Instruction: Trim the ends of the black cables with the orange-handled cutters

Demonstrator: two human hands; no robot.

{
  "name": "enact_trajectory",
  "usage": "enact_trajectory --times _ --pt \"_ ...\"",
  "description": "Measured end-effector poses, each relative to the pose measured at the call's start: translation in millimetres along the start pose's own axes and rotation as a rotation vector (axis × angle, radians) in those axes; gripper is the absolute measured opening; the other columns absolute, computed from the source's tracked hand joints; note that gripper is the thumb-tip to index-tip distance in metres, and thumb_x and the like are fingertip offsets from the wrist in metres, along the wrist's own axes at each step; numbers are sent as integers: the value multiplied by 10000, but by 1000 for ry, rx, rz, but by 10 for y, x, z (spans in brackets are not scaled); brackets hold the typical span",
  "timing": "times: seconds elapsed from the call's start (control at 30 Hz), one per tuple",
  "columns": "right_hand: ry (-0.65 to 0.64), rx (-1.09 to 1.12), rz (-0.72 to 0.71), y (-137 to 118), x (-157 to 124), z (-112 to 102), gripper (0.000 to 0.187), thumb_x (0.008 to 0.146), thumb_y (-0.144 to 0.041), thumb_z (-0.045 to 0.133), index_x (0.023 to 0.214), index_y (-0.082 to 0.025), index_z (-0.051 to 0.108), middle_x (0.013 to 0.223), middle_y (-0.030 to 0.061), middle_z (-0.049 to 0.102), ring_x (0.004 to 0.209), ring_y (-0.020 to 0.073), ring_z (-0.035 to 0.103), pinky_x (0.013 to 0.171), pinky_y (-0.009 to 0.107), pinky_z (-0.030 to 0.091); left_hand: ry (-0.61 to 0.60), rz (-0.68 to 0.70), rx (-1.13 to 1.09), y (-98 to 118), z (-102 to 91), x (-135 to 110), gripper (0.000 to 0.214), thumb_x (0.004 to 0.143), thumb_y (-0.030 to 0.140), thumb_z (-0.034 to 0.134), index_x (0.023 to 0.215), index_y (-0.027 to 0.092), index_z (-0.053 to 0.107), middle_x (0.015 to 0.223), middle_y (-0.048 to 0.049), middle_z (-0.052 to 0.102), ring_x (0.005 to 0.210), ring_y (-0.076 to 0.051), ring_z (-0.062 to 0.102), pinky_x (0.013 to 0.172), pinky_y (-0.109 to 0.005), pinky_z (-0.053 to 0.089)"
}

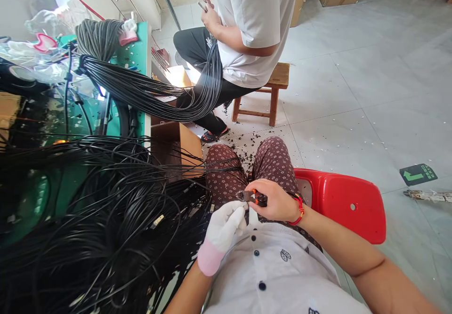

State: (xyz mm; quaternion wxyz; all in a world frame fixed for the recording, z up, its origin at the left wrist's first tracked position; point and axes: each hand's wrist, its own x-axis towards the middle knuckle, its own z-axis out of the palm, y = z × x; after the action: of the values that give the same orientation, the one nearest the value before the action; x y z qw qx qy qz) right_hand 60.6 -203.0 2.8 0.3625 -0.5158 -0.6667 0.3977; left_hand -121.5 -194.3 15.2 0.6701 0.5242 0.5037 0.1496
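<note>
My left hand point(226, 224) wears a white glove with a pink cuff and is closed, pinching the end of a cable I can barely make out, just under the plier jaws. My right hand point(275, 200), with a red cord bracelet at the wrist, grips small cutting pliers point(251, 196) with orange-and-black handles, jaws pointing left toward the gloved fingers. Both hands meet over my lap, above patterned trousers. A big tangle of black cables point(106, 210) spreads from the green workbench point(136, 57) down to my left.
Another person in a white shirt sits on a wooden stool point(273, 85) ahead, handling a hanging bundle of black cables point(197, 97). An open cardboard box point(176, 144) stands between us. I sit on a red plastic seat point(348, 201). Black trimmings litter the grey tiled floor.
</note>
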Motion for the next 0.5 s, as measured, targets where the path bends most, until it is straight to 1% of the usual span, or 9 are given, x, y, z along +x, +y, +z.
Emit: enact_trajectory --times 0.07,0.17,0.23,0.3,0.37,0.4,0.5 --pt "-15 -20 11 30 -19 20 119 733 -181 545 850 -192 558 819 41 630 722 157 549 727 288 449 -2 12 8 10 11 -4 339 855 390 503 628 148 571 521 8 551 490 -99 474 516 -222 395" --pt "-18 -22 24 60 -52 74 81 736 -190 546 815 -189 559 749 25 606 642 138 509 659 261 428 51 38 39 -6 33 4 347 853 393 497 607 155 556 520 17 542 489 -97 478 515 -219 406" --pt "3 11 57 68 -73 120 49 738 -196 549 786 -186 553 709 10 587 620 128 496 630 243 414 122 52 76 -35 44 17 271 826 376 537 682 156 601 584 9 584 533 -107 516 540 -224 432" --pt "27 63 115 71 -92 174 31 733 -200 554 758 -184 545 669 -9 562 596 116 483 604 227 400 213 58 106 -68 55 36 203 781 353 590 807 160 648 728 -22 652 621 -130 571 587 -241 465" --pt "38 125 186 74 -111 238 38 722 -207 564 740 -181 542 647 -23 547 580 107 473 584 217 388 285 39 69 -101 72 58 249 736 340 626 908 164 665 846 -53 683 672 -148 601 603 -257 487" --pt "46 162 220 77 -120 272 46 718 -212 569 734 -180 540 649 -25 549 582 105 475 581 216 387 305 20 24 -117 84 69 272 719 340 636 921 161 670 855 -60 688 664 -150 606 593 -259 493" --pt "78 290 290 85 -139 359 65 719 -226 573 731 -180 528 675 -20 562 605 109 497 593 218 405 327 -27 -118 -169 121 97 295 694 355 647 894 141 674 790 -53 689 578 -128 589 537 -247 493"
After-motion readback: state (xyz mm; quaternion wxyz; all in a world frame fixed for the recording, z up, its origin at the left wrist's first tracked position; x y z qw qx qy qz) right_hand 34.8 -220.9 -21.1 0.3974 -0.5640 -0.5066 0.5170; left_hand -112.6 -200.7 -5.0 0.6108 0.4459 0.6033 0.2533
